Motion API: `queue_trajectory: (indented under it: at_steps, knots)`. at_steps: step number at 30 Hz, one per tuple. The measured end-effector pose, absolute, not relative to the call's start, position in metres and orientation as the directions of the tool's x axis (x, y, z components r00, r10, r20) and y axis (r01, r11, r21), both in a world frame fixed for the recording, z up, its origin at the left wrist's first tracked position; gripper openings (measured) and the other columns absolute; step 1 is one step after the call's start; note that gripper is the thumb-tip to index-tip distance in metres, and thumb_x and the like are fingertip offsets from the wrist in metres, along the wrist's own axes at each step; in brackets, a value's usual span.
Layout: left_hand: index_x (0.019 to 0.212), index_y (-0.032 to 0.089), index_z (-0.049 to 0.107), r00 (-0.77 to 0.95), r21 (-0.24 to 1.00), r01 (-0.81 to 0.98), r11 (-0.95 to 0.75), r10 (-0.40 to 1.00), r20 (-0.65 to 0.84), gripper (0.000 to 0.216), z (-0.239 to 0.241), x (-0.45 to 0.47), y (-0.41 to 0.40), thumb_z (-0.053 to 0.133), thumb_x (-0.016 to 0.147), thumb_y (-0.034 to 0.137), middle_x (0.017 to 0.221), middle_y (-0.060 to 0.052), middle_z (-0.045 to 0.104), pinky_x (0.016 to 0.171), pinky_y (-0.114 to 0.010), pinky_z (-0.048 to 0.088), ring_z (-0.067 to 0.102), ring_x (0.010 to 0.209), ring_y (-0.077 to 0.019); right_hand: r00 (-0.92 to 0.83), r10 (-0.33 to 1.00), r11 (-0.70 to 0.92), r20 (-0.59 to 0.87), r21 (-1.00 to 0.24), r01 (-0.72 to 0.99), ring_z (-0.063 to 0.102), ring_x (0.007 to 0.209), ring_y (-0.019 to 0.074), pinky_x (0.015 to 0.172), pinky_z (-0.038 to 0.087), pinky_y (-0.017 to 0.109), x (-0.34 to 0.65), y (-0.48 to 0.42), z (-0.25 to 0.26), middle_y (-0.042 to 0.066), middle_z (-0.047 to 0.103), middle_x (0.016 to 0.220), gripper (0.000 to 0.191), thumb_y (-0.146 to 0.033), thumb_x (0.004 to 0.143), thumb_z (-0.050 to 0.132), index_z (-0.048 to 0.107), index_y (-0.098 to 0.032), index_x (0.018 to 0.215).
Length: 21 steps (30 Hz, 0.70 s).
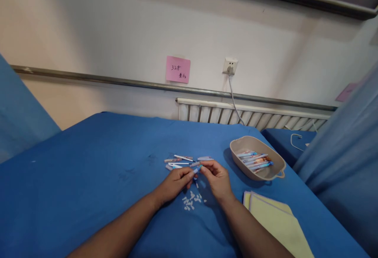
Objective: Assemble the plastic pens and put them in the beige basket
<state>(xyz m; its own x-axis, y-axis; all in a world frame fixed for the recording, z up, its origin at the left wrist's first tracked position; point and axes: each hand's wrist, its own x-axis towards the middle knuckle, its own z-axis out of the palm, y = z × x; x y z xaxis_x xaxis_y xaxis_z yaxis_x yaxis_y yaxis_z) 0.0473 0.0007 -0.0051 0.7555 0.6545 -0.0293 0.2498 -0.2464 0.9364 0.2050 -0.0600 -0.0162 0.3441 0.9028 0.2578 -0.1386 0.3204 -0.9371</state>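
Over the middle of the blue-covered table, my left hand (180,178) is closed around a light blue pen (196,169). The fingertips of my right hand (217,177) pinch the pen's other end, where a bit of green-blue shows. Just behind my hands lie several pen parts: white refills (180,163) and patterned barrels (204,158). A small dark blue and white piece (196,182) is below the held pen. Closer to me, several tiny white pieces (189,203) are scattered on the cloth. Fingers partly hide the pen.
A beige plastic basket (236,144) with several pens (255,160) stands to the right. Yellow cloths (274,216) lie in front of it. Behind the table are a radiator (203,113) and a plugged-in cable (233,96). Blue curtains (345,132) hang at both sides.
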Motion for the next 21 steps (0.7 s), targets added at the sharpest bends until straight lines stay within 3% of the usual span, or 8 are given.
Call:
queue_trajectory:
  at_steps: [4, 9, 13, 21]
  knots:
    - [0.082, 0.016, 0.059, 0.754, 0.935, 0.258, -0.244, 0.655, -0.037, 0.038, -0.003, 0.048, 0.0, 0.041, 0.088, 0.049, 0.057, 0.004, 0.052, 0.047, -0.02, 0.03, 0.04, 0.048, -0.0088, 0.335, 0.908, 0.319, 0.254, -0.934, -0.158, 0.062, 0.073, 0.0152, 0.07, 0.048, 0.029, 0.205, -0.06, -0.015, 0.001, 0.068, 0.079, 0.019, -0.033, 0.071, 0.07, 0.066, -0.02, 0.085]
    - [0.071, 0.017, 0.053, 0.764, 0.95, 0.23, -0.213, 0.644, -0.041, 0.04, -0.001, 0.05, -0.001, 0.038, 0.089, 0.05, 0.056, 0.004, 0.049, 0.046, -0.019, 0.028, 0.038, 0.047, -0.008, 0.308, 0.926, 0.289, 0.219, -0.936, -0.2, 0.062, 0.068, 0.0152, 0.066, 0.048, 0.028, 0.205, -0.062, -0.017, 0.003, 0.067, 0.079, 0.032, -0.042, 0.079, 0.061, 0.062, -0.019, 0.102]
    - [0.084, 0.017, 0.052, 0.751, 0.968, 0.193, -0.159, 0.659, -0.042, 0.035, 0.0, 0.051, -0.002, 0.042, 0.087, 0.051, 0.063, 0.004, 0.053, 0.044, -0.019, 0.028, 0.039, 0.047, -0.0073, 0.336, 0.929, 0.262, 0.154, -0.916, -0.305, 0.062, 0.066, 0.0152, 0.062, 0.047, 0.026, 0.207, -0.061, -0.022, 0.003, 0.067, 0.074, 0.038, -0.049, 0.084, 0.053, 0.063, -0.017, 0.101]
    - [0.086, 0.018, 0.05, 0.667, 0.975, 0.142, -0.17, 0.745, 0.033, 0.028, 0.004, 0.056, -0.001, 0.05, 0.084, 0.046, 0.067, 0.003, 0.056, 0.043, -0.017, 0.032, 0.042, 0.046, -0.0067, 0.435, 0.891, 0.125, -0.133, -0.848, -0.515, 0.056, 0.047, 0.0099, 0.043, 0.04, 0.019, 0.215, -0.04, -0.031, 0.003, 0.066, 0.066, 0.047, -0.06, 0.069, 0.063, 0.062, -0.015, 0.082]
